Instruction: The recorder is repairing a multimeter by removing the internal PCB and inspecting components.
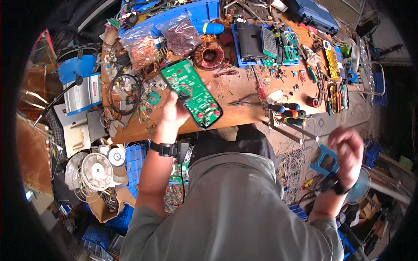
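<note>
My left hand grips a green circuit board in a black housing, held tilted above the near edge of the wooden bench. The board has several red round parts toward its lower end, and the hand's thumb rests beside a dark part on it. My right hand is off to the right, below the bench's height in the picture, blurred, with fingers loosely bent; I cannot make out whether it holds anything. Pliers lie right of the board, near a cluster of screwdrivers at the bench edge.
The wooden bench carries a copper coil, bags of wire, a blue tray of electronics, tools and loose parts. A fan grille and blue crates stand lower left; tangled cables and a blue plastic frame lie lower right.
</note>
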Demonstrator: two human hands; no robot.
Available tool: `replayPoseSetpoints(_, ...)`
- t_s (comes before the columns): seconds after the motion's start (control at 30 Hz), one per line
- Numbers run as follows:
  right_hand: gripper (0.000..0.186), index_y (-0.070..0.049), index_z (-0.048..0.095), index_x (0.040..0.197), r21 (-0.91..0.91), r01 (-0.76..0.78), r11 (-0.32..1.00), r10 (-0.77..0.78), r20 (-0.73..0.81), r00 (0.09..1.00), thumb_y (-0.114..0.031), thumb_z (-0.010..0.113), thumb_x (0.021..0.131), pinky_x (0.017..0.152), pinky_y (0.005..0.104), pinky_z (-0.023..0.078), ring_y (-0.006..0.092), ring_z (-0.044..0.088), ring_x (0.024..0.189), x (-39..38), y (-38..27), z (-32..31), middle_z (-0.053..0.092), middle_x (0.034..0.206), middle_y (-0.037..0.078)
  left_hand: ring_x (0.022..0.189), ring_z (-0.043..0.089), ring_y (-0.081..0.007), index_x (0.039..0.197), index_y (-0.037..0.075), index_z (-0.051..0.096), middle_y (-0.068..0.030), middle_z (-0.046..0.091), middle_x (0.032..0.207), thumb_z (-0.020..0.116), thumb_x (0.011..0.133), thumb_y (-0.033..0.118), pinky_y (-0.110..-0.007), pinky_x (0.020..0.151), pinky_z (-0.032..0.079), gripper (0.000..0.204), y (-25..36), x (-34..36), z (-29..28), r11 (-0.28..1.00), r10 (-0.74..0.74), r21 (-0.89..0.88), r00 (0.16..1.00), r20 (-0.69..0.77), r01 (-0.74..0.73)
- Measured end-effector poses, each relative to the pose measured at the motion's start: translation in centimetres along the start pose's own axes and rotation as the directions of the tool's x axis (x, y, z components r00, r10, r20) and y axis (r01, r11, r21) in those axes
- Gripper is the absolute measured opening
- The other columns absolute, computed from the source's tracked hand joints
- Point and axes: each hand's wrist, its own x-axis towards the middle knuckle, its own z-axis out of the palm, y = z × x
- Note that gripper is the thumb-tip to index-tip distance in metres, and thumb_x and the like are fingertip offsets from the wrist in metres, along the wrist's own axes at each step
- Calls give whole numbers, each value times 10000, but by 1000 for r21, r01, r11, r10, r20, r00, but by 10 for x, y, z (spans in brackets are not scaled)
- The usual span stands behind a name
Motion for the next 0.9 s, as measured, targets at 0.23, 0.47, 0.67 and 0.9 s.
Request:
replayPoseSetpoints(0.23,215,8,649,986,-206,-255,945,319,404,857,-139,705,839,718,372,526,249,663,824,16,109,157,667,914,151,1305,486,-406,1506,54,301,-213,474,1431,738,819,535,-534,1104,398,946,-9,-47,-57,1000,-16,-19,972,-235,12)
replayPoseSetpoints(0.47,241,22,614,1071,-155,-282,947,310,202,929,-174,659,939,705,315,539,157,653,777,63,264,224,677,900,135,1350,433,-436,1514,11,264,-253,401,1491,705,842,544,-538,1103,396,965,-65,-29,-77,997,37,-59,997,-71,-41)
replayPoseSetpoints(0.67,493,-14,378,1434,373,-354,858,106,544,832,13,498,957,908,280,465,132,571,1027,65,300,227,583,1236,70,1355,421,-447,1548,53,213,-240,337,1536,746,779,594,-553,1090,403,1082,-113,-55,-121,990,123,71,992,-13,-122)
replayPoseSetpoints(0.9,864,24,442,1382,-120,313,942,-252,364,897,-228,889,687,800,324,516,194,595,945,37,335,233,591,1155,123,1337,458,-414,1514,7,265,-227,421,1483,687,863,534,-542,1075,430,938,-177,-79,-144,897,394,213,919,14,-388)
